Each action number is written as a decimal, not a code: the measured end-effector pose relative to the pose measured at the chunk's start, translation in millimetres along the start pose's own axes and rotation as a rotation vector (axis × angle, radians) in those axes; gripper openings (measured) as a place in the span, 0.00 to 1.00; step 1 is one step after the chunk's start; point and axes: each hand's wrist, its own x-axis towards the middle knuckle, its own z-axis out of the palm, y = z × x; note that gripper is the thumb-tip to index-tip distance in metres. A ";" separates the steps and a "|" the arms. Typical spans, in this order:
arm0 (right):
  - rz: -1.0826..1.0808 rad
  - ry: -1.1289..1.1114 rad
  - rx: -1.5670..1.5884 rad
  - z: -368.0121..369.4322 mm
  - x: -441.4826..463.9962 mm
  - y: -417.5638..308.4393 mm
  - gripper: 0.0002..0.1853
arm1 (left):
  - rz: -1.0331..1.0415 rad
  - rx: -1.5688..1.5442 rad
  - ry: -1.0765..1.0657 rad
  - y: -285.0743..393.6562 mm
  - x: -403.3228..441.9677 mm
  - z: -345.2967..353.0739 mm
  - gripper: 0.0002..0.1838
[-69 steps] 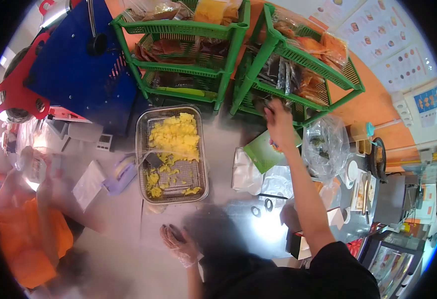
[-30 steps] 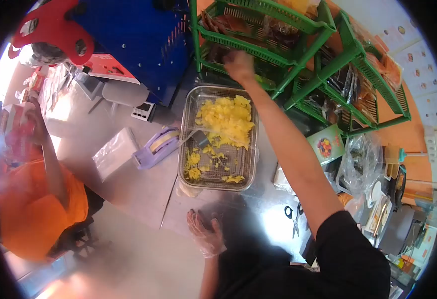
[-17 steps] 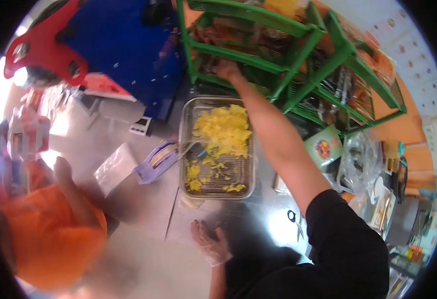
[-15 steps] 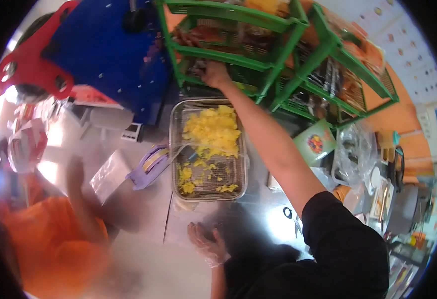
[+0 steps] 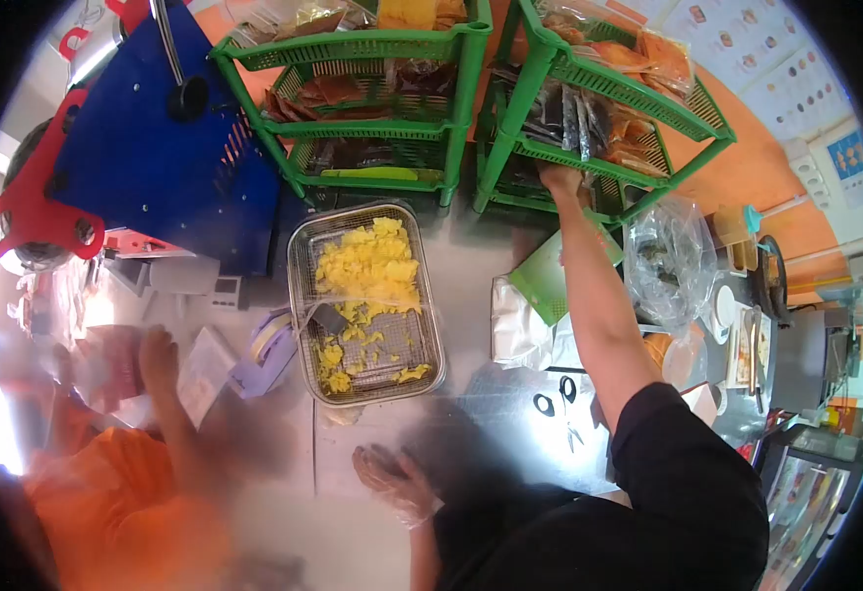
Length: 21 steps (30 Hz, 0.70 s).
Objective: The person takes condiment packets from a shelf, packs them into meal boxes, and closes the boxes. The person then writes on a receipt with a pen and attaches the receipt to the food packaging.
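Observation:
My right arm stretches forward, and my right hand (image 5: 561, 179) is inside the bottom tier of the right green rack (image 5: 518, 108); its fingers are hidden behind the rack's edge. Dark packets (image 5: 560, 118) fill the tier above it. My left hand (image 5: 395, 483), in a clear plastic glove, hovers near the table with its fingers loosely stretched and nothing in it. Beyond that hand stands a metal mesh tray (image 5: 436, 364) with yellow chopped pieces (image 5: 370, 266) heaped at its far end. A dark grey piece with a clear strip (image 5: 329, 317) lies across the tray.
A second green rack (image 5: 353, 128) with packets stands behind the tray. Left of the tray is a purple tape dispenser (image 5: 262, 355). Scissors (image 5: 569, 414) and a green packet (image 5: 550, 281) lie on the right. A person in an orange shirt (image 5: 126, 492) works at the left, holding a packet.
My right hand has moved from the left rack's lower tier to the right rack's bottom tier. My view has swung right. The left hand stays low near the tray.

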 end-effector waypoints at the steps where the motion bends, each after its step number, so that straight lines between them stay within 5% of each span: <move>1: 0.049 0.024 0.045 18.3 8.0 5.4 0.25 | 0.011 0.012 0.000 -0.9 0.6 0.5 0.27; 5: -0.080 0.330 0.135 20.6 5.5 4.6 0.16 | 0.016 0.021 -0.005 -1.6 -2.6 0.7 0.27; 9: -0.171 0.256 0.099 -39.0 -34.5 4.5 0.11 | 0.003 0.011 -0.012 2.1 -2.0 -1.1 0.26; 11: -0.041 0.285 0.439 -57.7 -61.9 3.9 0.10 | -0.007 0.012 -0.015 3.7 -0.9 -1.6 0.26; 13: 0.418 0.019 1.107 -117.6 -107.4 -20.7 0.09 | -0.007 0.007 -0.017 6.1 0.4 -2.0 0.26; 15: 0.565 -0.279 1.826 -192.4 -167.8 -41.6 0.05 | 0.005 0.002 -0.026 7.4 1.3 -5.1 0.27; 17: 0.660 -0.385 1.727 -298.8 -228.8 -85.2 0.06 | 0.027 0.012 0.014 4.4 2.8 4.1 0.26; 20: 0.290 -0.640 1.140 -395.9 -296.0 -80.0 0.09 | 0.030 0.038 0.020 11.3 5.8 2.5 0.25; 21: 0.237 -0.688 1.270 -413.5 -304.1 -80.5 0.10 | 0.029 0.045 0.003 12.9 3.8 -1.2 0.24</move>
